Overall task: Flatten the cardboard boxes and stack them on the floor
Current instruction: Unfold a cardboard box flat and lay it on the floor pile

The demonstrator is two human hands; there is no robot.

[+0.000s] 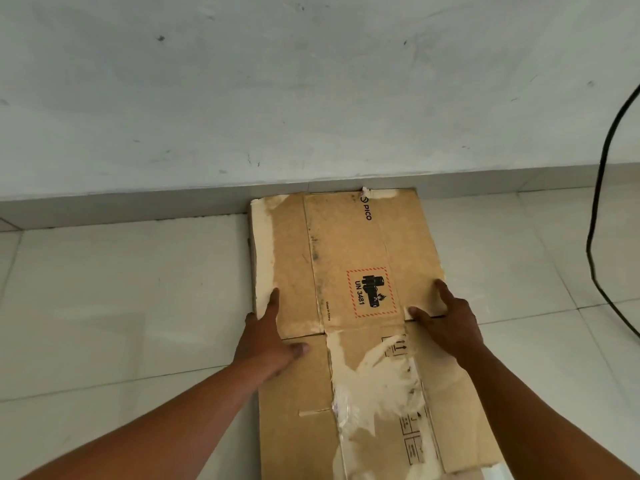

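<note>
A flattened brown cardboard box (346, 244) lies on the pale tiled floor (121, 289), its far end butted against the grey skirting (121, 206) at the floor's far edge, below a scuffed pale wall (277, 81). The near end runs out past the bottom of the view. Its flaps are folded out flat, with creases running lengthwise.

The left hand (268, 341) rests on the box's left edge about midway along. Its fingers are straight and pointing toward the wall, its thumb is stretched out to the right across the flap seam, and one finger hangs just off the cardboard over the tile. The right hand (446, 323) lies flat near the right edge at about the same distance along, fingers spread and straight, the thumb reaching inward. Neither hand curls round anything – both are wide and pressing down on the board.

Between the hands sits a red-dashed square battery label reading UN 3481 (369, 292). A black PICO logo (366, 209) is printed near the far end. A torn white patch of peeled paper (377, 379) spreads across the near half, with a strip of clear tape (341, 410) beside it – a similar pale strip runs down the left margin.

A black cable (599, 202) hangs down the wall at the right and trails onto the floor, well apart from the box
</note>
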